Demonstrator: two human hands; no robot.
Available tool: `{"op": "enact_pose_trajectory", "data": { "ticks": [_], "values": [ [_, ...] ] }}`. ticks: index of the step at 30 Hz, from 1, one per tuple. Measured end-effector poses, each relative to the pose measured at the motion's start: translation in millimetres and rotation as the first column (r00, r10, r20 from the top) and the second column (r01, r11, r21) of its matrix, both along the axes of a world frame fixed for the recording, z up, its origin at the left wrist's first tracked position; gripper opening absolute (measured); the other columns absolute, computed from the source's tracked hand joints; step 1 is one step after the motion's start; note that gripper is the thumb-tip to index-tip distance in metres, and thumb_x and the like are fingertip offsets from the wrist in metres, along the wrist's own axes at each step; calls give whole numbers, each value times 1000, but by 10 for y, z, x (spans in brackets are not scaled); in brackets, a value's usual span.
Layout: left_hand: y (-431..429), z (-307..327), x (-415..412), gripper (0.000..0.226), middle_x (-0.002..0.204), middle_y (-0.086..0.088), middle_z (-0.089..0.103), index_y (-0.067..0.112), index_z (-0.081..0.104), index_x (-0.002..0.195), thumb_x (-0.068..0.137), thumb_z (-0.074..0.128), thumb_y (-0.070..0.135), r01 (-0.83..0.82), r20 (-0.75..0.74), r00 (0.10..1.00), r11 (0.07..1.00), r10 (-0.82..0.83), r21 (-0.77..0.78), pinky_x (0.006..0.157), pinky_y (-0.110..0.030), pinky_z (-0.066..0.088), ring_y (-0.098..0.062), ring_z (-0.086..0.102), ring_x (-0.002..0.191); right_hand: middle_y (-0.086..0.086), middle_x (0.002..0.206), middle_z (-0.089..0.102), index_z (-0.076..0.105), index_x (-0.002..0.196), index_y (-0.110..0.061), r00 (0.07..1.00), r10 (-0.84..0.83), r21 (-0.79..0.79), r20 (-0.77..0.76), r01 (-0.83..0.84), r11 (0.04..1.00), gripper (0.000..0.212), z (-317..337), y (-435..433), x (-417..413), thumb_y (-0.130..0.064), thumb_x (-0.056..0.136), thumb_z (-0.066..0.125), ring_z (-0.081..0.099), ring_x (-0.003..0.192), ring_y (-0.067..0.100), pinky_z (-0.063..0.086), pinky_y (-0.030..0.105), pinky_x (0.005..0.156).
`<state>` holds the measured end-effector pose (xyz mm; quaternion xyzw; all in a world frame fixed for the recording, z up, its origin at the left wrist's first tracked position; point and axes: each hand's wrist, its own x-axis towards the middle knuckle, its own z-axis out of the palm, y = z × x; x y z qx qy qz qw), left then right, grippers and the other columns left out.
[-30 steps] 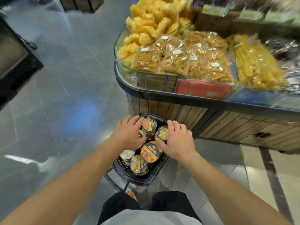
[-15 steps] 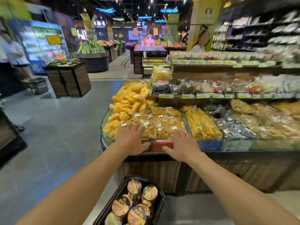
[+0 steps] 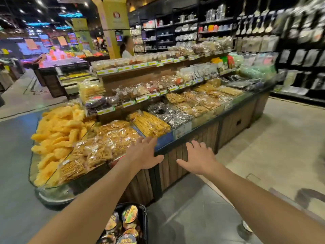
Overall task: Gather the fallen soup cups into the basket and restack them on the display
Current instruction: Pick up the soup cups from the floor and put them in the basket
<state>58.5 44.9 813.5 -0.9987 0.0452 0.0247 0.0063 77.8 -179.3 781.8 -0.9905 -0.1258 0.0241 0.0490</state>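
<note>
Holds left hand [image 3: 142, 155] and right hand [image 3: 198, 159] out flat, empty, beyond lid-up soup cups [image 3: 129, 211] in basket [image 3: 145, 222], lid print unreadably blurred.

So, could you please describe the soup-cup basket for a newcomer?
Start at the long wood-panelled display counter of bagged snacks. Low in front of its near end sits a black plastic basket. It alone holds round soup cups with shiny printed lids.
</note>
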Motion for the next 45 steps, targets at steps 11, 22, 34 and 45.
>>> {"op": "enact_pose_trajectory", "data": {
  "ticks": [11,22,34,45],
  "values": [
    [-2114,-514,611,87,170,-2,18,24,17,163,95,51,65,410,-117,904,912,-410,-29,123,-57,23,-33,14,155,10,162,30,30,156,-18,913,-385,9,-134,390,921,86,-619,-2037,-229,-75,93,41,34,141,38,35,49,111],
    [-4242,-1203,1330,89,170,-2,17,22,14,164,95,51,65,573,-211,797,819,-566,-34,124,-52,22,-30,18,155,10,160,33,29,154,-17,792,-561,40,-240,586,809,87,-1336,-3711,169,-74,91,48,35,142,37,38,51,108],
    [-5442,-2701,1887,92,171,-3,11,21,10,164,94,56,60,754,-465,559,654,-687,-60,124,-53,19,-32,8,157,15,161,29,23,155,-16,580,-725,1,-371,781,625,88,-2747,-4423,232,-72,92,48,33,142,39,37,53,111],
    [-6266,-4997,2738,95,172,-4,5,19,6,164,94,54,63,872,-613,350,486,-709,-65,125,-53,14,-33,2,157,13,169,13,10,162,-16,316,-766,-42,-559,912,407,97,-4878,-4659,808,-70,91,50,15,154,38,26,56,120]
  ]
}}
